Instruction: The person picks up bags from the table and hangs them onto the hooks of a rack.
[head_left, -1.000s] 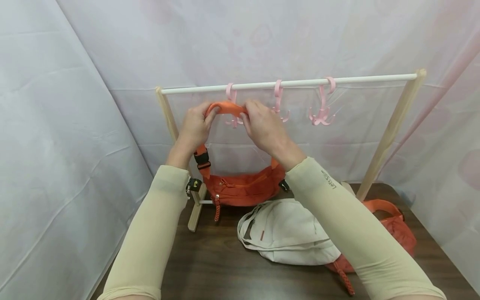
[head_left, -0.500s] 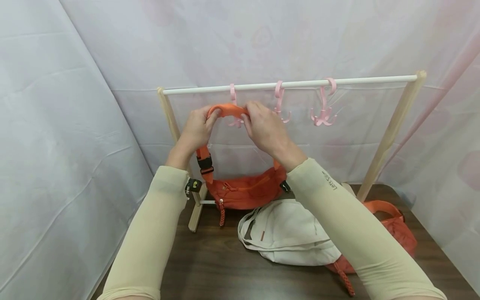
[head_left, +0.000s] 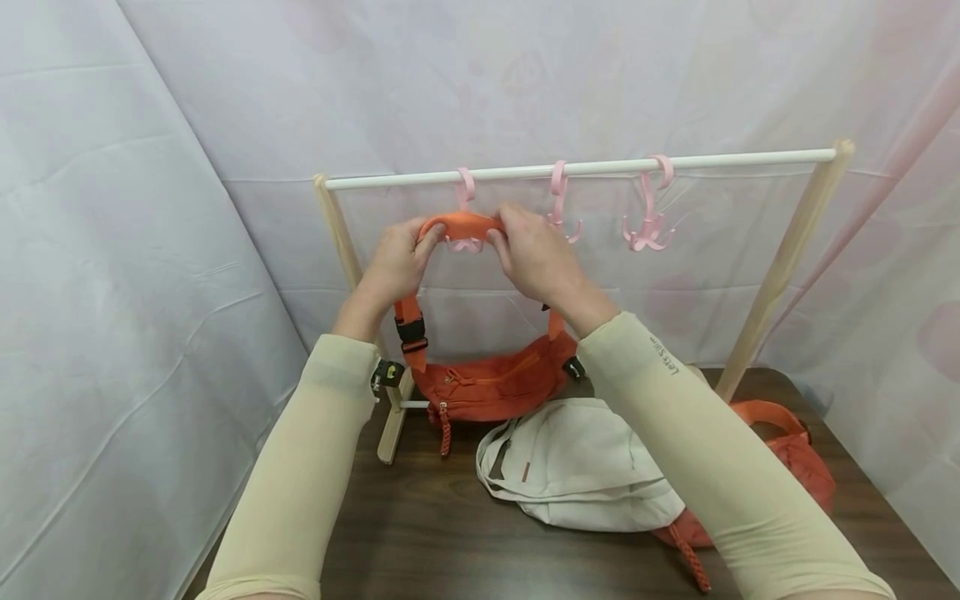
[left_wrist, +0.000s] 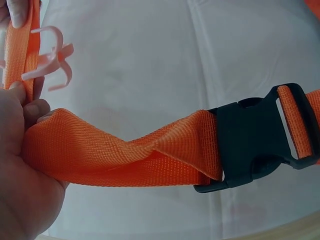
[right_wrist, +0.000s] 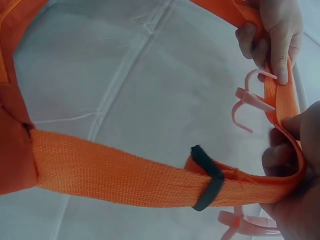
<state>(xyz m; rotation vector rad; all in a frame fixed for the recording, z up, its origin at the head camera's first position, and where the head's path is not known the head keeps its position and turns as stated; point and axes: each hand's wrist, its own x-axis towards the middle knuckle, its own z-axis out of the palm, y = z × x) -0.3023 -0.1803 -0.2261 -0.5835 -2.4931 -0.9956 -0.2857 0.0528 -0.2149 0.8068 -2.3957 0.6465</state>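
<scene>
Pinched between thumb and fingers of my left hand (head_left: 392,260) and right hand (head_left: 534,257) is the orange strap (head_left: 462,225) of a red waist bag (head_left: 491,387). The bag hangs below in a loop, its braided zip pull dangling. In the head view the strap crosses in front of the leftmost pink hook hanger (head_left: 466,190), whose prongs show just beneath it. The right wrist view shows the hook prongs (right_wrist: 247,102) beside the strap; whether they bear it I cannot tell. A black buckle (left_wrist: 250,142) is fastened on the strap near my left hand.
Two more pink hook hangers (head_left: 558,196) (head_left: 648,212) hang on the white rod (head_left: 735,160) of a wooden-legged rack. On the brown table (head_left: 420,533) lie a white bag (head_left: 577,467) and another red bag (head_left: 802,467) with an orange strap, partly behind the right arm.
Both hands have shifted slightly to the right and down with the strap. The bag has swung a little right and lower. The left hanger has wobbled on the rod.
</scene>
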